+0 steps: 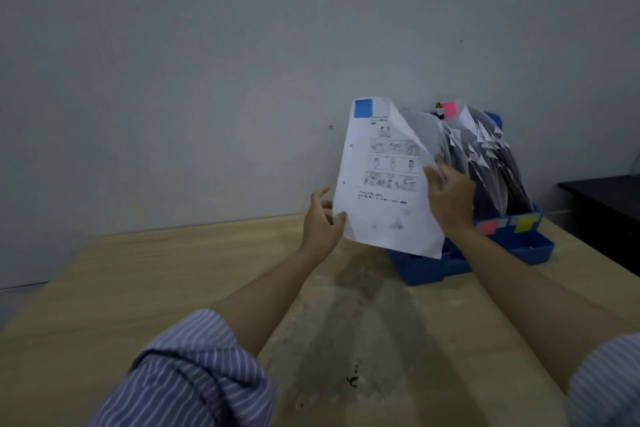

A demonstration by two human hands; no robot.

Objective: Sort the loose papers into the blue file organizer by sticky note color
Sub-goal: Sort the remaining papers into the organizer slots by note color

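Upright paper, blue note topmost, pinched by left hand, right hand.

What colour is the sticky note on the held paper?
Blue sticky note, top left corner; head view.

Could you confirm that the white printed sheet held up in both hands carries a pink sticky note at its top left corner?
Not quite: the head view shows the sticky note on the white printed sheet is blue, not pink. It does sit at the top left corner.
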